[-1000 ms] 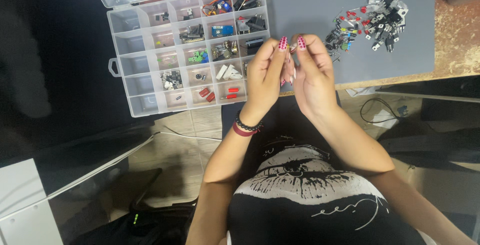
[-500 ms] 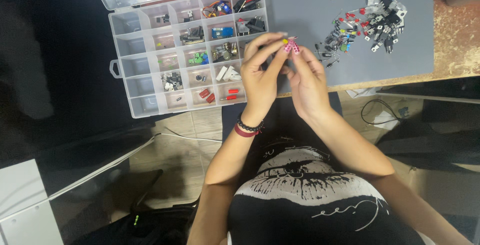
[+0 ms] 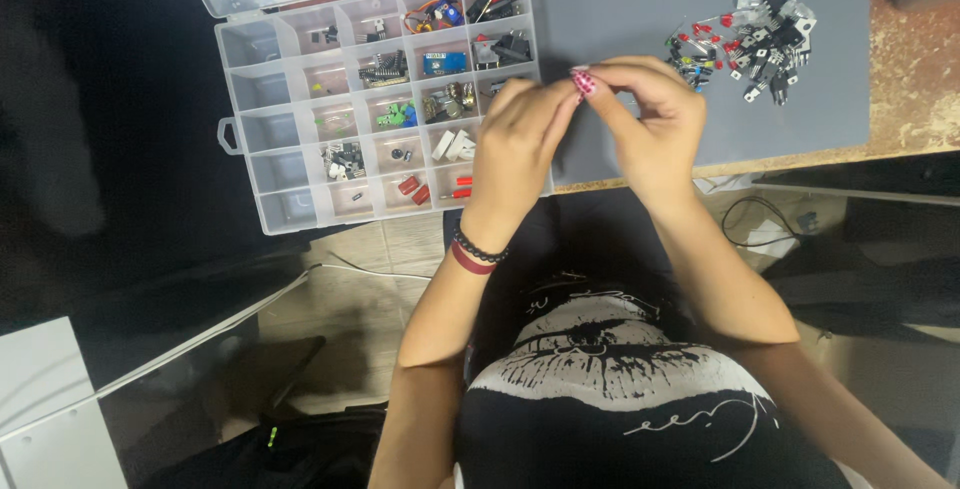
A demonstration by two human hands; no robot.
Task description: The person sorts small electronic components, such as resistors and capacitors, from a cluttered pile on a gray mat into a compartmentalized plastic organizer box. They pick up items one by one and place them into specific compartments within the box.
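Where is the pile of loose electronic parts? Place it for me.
In the head view, the pile of loose parts lies at the upper right on the grey mat, just beyond the right hand.

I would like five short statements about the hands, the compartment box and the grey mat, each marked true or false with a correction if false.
1. The left hand and the right hand are joined at the fingers above the grey mat. True.
2. The clear compartment box has its lid closed. False: the lid is folded open at the far side.
3. A loose pile of small electronic parts lies on the mat to the right of the hands. True.
4. The left wrist is bare. False: it wears a dark beaded bracelet and a red band.
5. Every compartment of the box holds parts. False: several on the left side look empty.
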